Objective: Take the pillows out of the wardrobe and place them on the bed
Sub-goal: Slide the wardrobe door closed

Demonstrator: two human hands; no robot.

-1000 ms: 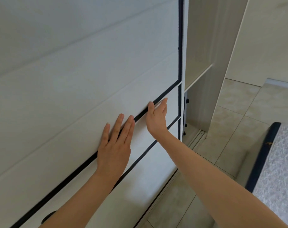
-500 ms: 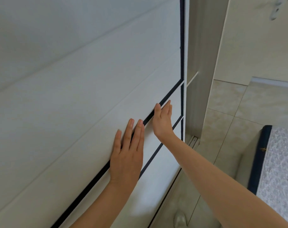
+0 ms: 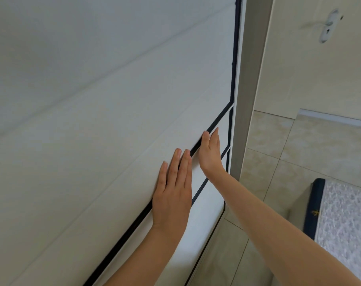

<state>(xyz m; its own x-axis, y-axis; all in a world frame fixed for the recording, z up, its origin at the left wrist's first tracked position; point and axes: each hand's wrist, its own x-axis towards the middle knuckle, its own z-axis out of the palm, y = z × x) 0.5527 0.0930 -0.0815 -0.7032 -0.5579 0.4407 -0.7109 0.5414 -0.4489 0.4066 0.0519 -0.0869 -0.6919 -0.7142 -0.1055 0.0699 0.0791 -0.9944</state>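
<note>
A white sliding wardrobe door (image 3: 105, 124) with thin dark trim fills the left and middle of the view. It meets the grey side frame (image 3: 245, 100), so the wardrobe's inside is hidden and no pillow shows. My left hand (image 3: 172, 195) lies flat on the door with straight fingers. My right hand (image 3: 210, 151) presses the door a little further right, its fingers straight along the dark strip. The corner of the bed (image 3: 344, 219), a pale patterned mattress with a dark blue edge, shows at the lower right.
Beige floor tiles (image 3: 282, 153) lie between the wardrobe and the bed. A cream door with a metal handle (image 3: 328, 25) stands at the upper right.
The sliding door has moved right and covered the open gap with its shelf. Both hands travelled right with it, still flat on the panel.
</note>
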